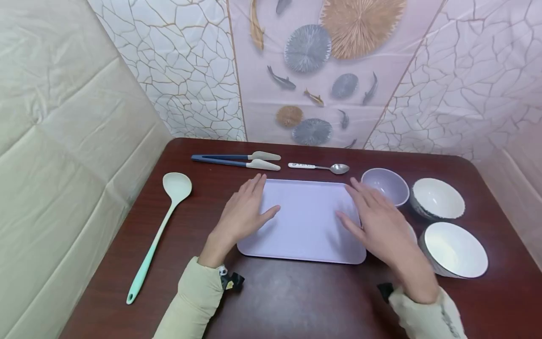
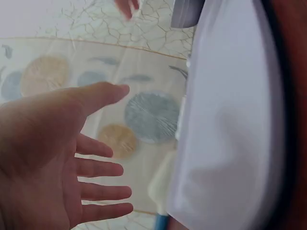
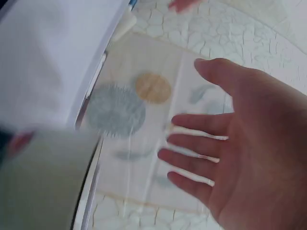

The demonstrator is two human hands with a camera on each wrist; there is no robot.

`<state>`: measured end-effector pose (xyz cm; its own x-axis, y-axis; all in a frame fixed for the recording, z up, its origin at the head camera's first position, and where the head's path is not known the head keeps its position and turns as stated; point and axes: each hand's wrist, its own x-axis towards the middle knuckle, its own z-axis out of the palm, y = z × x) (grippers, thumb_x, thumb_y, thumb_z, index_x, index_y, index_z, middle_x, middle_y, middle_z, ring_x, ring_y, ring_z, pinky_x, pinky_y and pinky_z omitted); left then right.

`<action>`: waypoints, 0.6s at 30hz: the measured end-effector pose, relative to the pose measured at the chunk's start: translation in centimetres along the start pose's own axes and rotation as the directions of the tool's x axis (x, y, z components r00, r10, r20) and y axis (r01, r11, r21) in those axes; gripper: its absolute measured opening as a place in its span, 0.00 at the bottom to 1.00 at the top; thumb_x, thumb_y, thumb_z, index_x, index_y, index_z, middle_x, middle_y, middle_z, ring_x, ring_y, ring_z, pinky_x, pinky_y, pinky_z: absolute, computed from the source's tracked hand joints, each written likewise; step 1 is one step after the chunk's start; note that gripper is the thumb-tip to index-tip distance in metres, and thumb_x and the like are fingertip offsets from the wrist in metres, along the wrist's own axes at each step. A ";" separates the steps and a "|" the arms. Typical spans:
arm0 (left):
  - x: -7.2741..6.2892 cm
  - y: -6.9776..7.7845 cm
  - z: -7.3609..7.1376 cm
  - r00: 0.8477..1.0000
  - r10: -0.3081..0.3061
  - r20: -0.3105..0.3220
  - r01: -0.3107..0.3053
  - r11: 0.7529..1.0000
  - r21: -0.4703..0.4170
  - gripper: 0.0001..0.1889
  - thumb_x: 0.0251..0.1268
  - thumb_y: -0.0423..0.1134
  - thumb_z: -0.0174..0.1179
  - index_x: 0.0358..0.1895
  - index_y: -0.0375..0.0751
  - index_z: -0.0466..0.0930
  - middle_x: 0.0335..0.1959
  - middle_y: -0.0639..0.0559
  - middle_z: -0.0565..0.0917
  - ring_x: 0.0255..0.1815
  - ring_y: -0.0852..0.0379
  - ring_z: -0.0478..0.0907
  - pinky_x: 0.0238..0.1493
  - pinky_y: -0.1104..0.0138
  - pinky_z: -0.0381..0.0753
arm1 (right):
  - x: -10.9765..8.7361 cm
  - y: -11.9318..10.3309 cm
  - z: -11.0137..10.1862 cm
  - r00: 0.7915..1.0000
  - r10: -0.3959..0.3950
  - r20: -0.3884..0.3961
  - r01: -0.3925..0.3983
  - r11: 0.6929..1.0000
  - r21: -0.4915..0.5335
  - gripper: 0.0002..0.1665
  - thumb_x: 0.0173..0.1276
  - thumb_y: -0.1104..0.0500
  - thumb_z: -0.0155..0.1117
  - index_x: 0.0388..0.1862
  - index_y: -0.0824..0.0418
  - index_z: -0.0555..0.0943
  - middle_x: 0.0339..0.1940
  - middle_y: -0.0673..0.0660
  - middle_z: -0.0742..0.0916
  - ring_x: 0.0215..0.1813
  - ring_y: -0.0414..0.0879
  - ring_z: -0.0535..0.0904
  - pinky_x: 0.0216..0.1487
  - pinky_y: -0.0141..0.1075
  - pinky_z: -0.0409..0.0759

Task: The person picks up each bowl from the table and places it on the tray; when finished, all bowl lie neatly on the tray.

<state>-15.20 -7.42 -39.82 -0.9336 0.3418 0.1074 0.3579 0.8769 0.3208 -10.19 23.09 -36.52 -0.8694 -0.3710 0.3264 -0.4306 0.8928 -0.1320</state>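
Note:
A pale lilac rectangular tray (image 1: pixel 305 221) lies flat on the dark brown table. Over its left edge is my left hand (image 1: pixel 243 212), fingers straight and thumb spread inward. My right hand (image 1: pixel 383 226) is held out the same way at the tray's right edge, palm facing the other hand. Both wrist views show the left palm (image 2: pixel 43 158) and the right palm (image 3: pixel 259 148) bare, with nothing in them. Part of a white-rimmed bowl (image 1: pixel 412 233) shows from behind the right hand, the remainder hidden.
Behind the tray lie blue-handled tongs (image 1: pixel 228 160) and a metal spoon (image 1: pixel 338 168) with a white handle. A mint-handled ladle (image 1: pixel 158 235) lies at the left. To the right stand a purple bowl (image 1: pixel 386 184), a white patterned bowl (image 1: pixel 438 197) and a larger white bowl (image 1: pixel 456 249).

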 end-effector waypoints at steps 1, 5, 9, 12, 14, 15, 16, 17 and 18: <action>-0.2 -0.3 0.2 1.000 -0.013 0.009 0.013 1.000 -0.024 0.45 0.65 0.62 0.57 0.77 0.38 0.55 0.75 0.43 0.60 0.72 0.44 0.60 0.65 0.48 0.68 | -0.6 0.4 -0.3 1.000 0.001 -0.031 0.000 1.000 0.019 0.37 0.67 0.45 0.64 0.68 0.64 0.72 0.67 0.63 0.75 0.67 0.61 0.69 0.64 0.57 0.66; -1.6 -2.1 1.1 0.998 -0.039 0.049 0.046 0.988 -0.149 0.43 0.66 0.59 0.58 0.76 0.37 0.56 0.74 0.42 0.61 0.72 0.46 0.60 0.68 0.50 0.65 | -4.1 2.3 -1.4 0.988 0.049 -0.144 -0.034 0.994 0.107 0.27 0.61 0.52 0.71 0.60 0.57 0.80 0.52 0.58 0.85 0.55 0.57 0.78 0.50 0.55 0.74; -3.4 -3.7 1.9 0.993 -0.072 0.093 0.095 0.956 -0.277 0.47 0.64 0.62 0.59 0.77 0.38 0.52 0.77 0.44 0.56 0.76 0.49 0.52 0.71 0.50 0.58 | -8.4 4.8 -2.8 0.942 0.222 -0.253 -0.174 0.964 0.199 0.25 0.59 0.58 0.73 0.57 0.52 0.83 0.48 0.58 0.86 0.54 0.43 0.78 0.55 0.31 0.71; -4.5 -4.6 2.6 0.987 -0.120 0.104 0.148 0.932 -0.330 0.51 0.61 0.67 0.59 0.78 0.40 0.51 0.78 0.45 0.54 0.77 0.49 0.49 0.71 0.47 0.57 | -11.1 7.0 -3.5 0.863 0.416 -0.288 -0.349 0.902 0.255 0.29 0.58 0.57 0.74 0.61 0.48 0.82 0.53 0.59 0.84 0.59 0.32 0.72 0.54 0.17 0.57; -5.1 -5.0 3.0 0.985 -0.142 0.099 0.169 0.920 -0.353 0.53 0.58 0.70 0.59 0.78 0.41 0.51 0.78 0.44 0.53 0.77 0.47 0.50 0.70 0.46 0.59 | -12.5 8.3 -3.6 0.814 0.518 -0.262 -0.452 0.849 0.274 0.35 0.58 0.56 0.74 0.66 0.46 0.77 0.60 0.59 0.81 0.64 0.32 0.68 0.58 0.21 0.56; -5.3 -5.2 3.2 0.984 -0.151 0.099 0.177 0.914 -0.365 0.54 0.57 0.71 0.59 0.78 0.41 0.51 0.78 0.44 0.53 0.77 0.47 0.50 0.69 0.45 0.59 | -13.0 8.9 -3.6 0.792 0.563 -0.234 -0.500 0.819 0.280 0.38 0.58 0.54 0.74 0.69 0.45 0.74 0.64 0.58 0.79 0.67 0.35 0.66 0.62 0.24 0.56; -5.5 -5.3 3.5 0.983 -0.154 0.099 0.181 0.910 -0.374 0.54 0.56 0.72 0.59 0.78 0.41 0.51 0.78 0.44 0.53 0.77 0.46 0.49 0.69 0.44 0.59 | -13.6 9.5 -3.5 0.777 0.595 -0.203 -0.535 0.795 0.286 0.42 0.59 0.53 0.74 0.73 0.44 0.70 0.68 0.56 0.75 0.70 0.40 0.64 0.66 0.28 0.54; -5.7 -5.4 3.6 0.983 -0.152 0.100 0.179 0.907 -0.382 0.55 0.55 0.73 0.59 0.78 0.41 0.51 0.78 0.44 0.52 0.77 0.46 0.49 0.69 0.43 0.58 | -14.0 10.0 -3.3 0.768 0.616 -0.173 -0.557 0.777 0.294 0.46 0.59 0.52 0.74 0.75 0.45 0.66 0.72 0.54 0.72 0.73 0.44 0.61 0.70 0.32 0.52; -5.9 -5.5 3.7 0.983 -0.149 0.105 0.179 0.904 -0.388 0.56 0.54 0.73 0.59 0.78 0.42 0.51 0.78 0.44 0.52 0.77 0.46 0.48 0.69 0.43 0.58 | -14.5 10.6 -3.2 0.762 0.631 -0.144 -0.573 0.761 0.304 0.50 0.58 0.51 0.75 0.78 0.45 0.61 0.75 0.52 0.68 0.74 0.47 0.59 0.71 0.34 0.50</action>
<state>-11.64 -12.98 -45.73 -0.9698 0.2404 -0.0408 0.1507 0.7225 0.6748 -1.39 38.70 -39.69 -0.8993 0.3178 0.3005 0.0965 0.8143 -0.5724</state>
